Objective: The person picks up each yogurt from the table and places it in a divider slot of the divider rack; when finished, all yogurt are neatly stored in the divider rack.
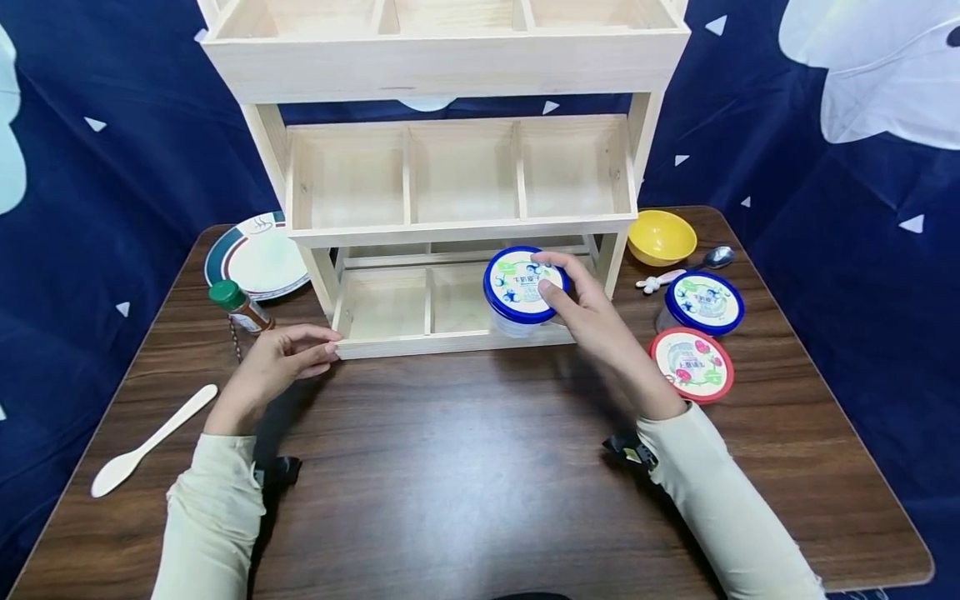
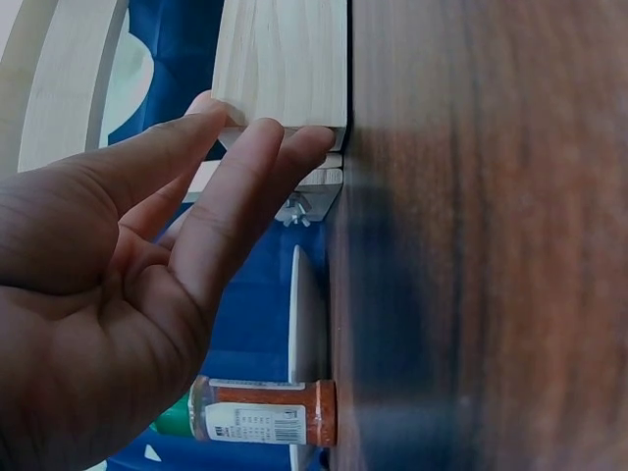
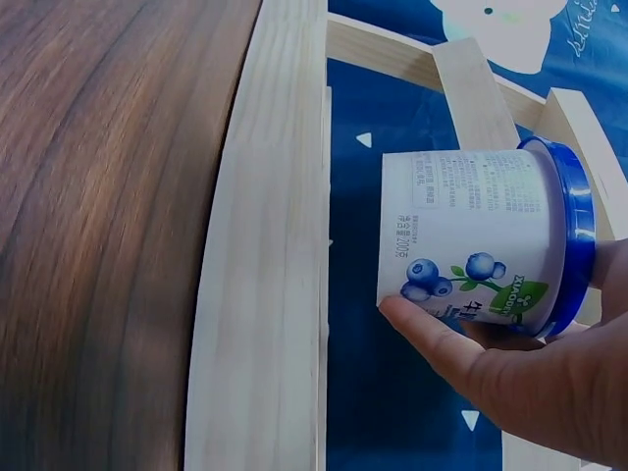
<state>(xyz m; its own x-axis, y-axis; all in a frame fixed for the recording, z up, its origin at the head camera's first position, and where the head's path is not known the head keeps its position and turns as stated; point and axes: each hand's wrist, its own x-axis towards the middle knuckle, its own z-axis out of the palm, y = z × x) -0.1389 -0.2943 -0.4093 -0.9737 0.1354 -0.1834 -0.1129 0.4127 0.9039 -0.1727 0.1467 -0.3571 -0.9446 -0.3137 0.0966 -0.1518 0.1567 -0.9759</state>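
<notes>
Smooth, round, blue-lidded tub (image 1: 517,292) gripped in our right hand (image 1: 592,321), over grainy wood rack's (image 1: 450,71) bottom tier (image 1: 420,345); our left hand (image 1: 279,360), relaxed, touches rack's left corner (image 2: 285,69).

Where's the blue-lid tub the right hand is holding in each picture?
Head: the tub is just right of the middle, in the right hand.
Left wrist: the tub isn't in this picture.
Right wrist: it's right of the middle, looking sideways, with its lid toward the right edge.
Landmark: the pale wooden rack shows in all three.
</notes>
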